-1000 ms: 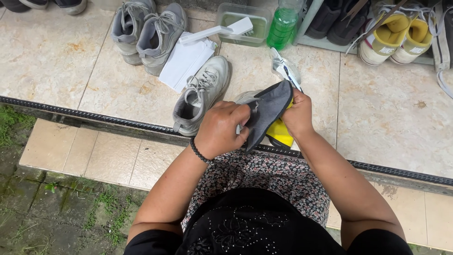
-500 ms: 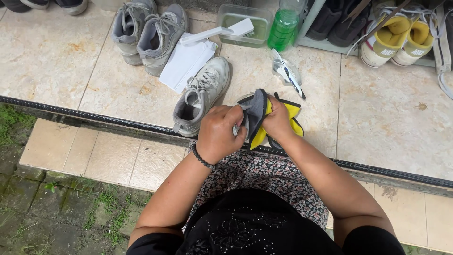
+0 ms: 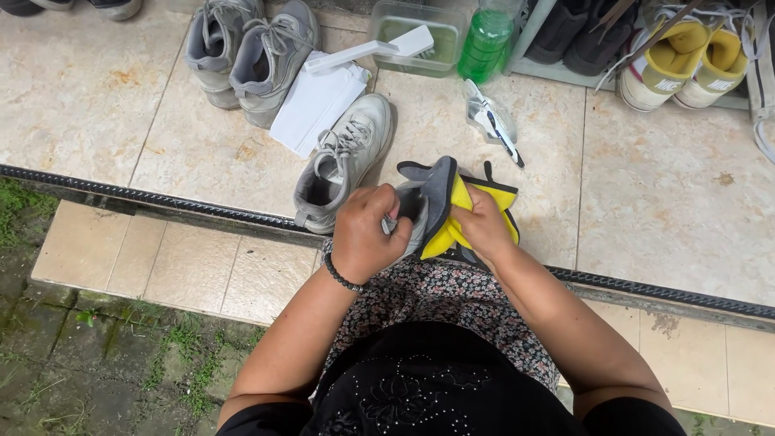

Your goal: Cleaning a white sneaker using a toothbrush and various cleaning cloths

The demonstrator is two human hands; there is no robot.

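Her left hand (image 3: 367, 238) is closed around a grey shoe (image 3: 412, 211) held over her lap, while the right hand (image 3: 482, 224), just beside it, grips a yellow-and-grey cloth (image 3: 452, 206) pressed against that shoe, with another grey sneaker (image 3: 343, 161) just beyond the left hand on the tiled floor (image 3: 670, 194).

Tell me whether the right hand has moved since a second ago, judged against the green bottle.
Yes. The right hand, gripping the yellow and grey cloth, has dropped lower in view, away from the green bottle and towards the person's lap.
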